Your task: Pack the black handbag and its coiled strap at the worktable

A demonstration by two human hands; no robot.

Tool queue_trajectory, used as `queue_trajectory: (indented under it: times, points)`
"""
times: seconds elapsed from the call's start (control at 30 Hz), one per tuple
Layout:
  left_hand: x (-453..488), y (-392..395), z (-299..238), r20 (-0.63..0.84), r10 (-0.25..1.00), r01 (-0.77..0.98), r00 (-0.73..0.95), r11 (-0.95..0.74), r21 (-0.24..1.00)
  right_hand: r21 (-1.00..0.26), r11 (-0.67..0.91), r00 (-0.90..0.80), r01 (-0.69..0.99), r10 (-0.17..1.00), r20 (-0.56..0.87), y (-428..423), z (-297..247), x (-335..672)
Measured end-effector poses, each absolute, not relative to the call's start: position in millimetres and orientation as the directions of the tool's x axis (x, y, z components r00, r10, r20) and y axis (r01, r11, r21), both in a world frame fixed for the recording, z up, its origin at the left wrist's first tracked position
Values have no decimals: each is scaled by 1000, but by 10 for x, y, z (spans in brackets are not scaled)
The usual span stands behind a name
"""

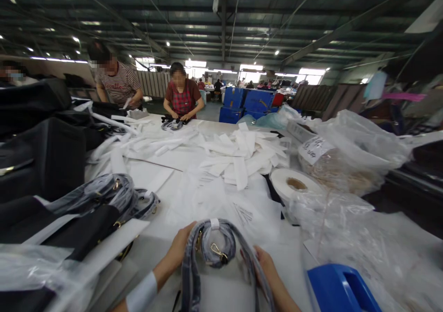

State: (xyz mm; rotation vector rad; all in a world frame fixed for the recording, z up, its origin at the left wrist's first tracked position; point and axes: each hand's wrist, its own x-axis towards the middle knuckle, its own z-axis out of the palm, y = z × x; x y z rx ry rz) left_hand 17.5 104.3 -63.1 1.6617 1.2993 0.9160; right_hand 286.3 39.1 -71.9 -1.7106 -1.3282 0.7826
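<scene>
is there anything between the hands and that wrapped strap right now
Nothing visible does. The left hand and the right hand both grip the plastic-wrapped strap directly, one on each side of its loop. The white table just beyond it holds only flat plastic sheet.

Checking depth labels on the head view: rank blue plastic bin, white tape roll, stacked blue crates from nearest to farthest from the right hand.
From the right hand, which holds the wrapped strap:
1. Blue plastic bin, just to its right at the bottom edge.
2. White tape roll, further up the table, slightly right.
3. Stacked blue crates, far off past the table's end, near a co-worker.
</scene>
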Motion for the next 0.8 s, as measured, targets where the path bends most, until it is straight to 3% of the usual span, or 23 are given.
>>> queue_trajectory:
  times: [0.13,0.23,0.37,0.5,0.57,0.7,0.8]
  points:
    - [113,1009,-714,-39,987,289,-159,84,954,-921,-236,413,309,906,-93,303,-597,2902]
    - [139,1000,-731,-55,963,222,-265,117,968,-926,-281,511,252,851,-119,365,-497,2909]
    - [-97,812,-738,45,980,249,-193,5,969,-878,-182,461,442,886,48,256,-491,3094]
    - [-538,557,-817,117,993,435,-8,-102,895,-661,-12,172,750,969,178,-40,-635,3485]
    - [-658,520,-847,119,990,555,81,-144,819,-595,-72,200,801,968,151,-105,-685,3648]
    - [-637,626,-801,70,987,663,147,-151,733,-508,-331,415,796,908,59,-16,-638,3754]
    - [-480,731,-709,-21,981,752,195,-135,645,-445,-378,410,812,912,-26,65,-572,3647]
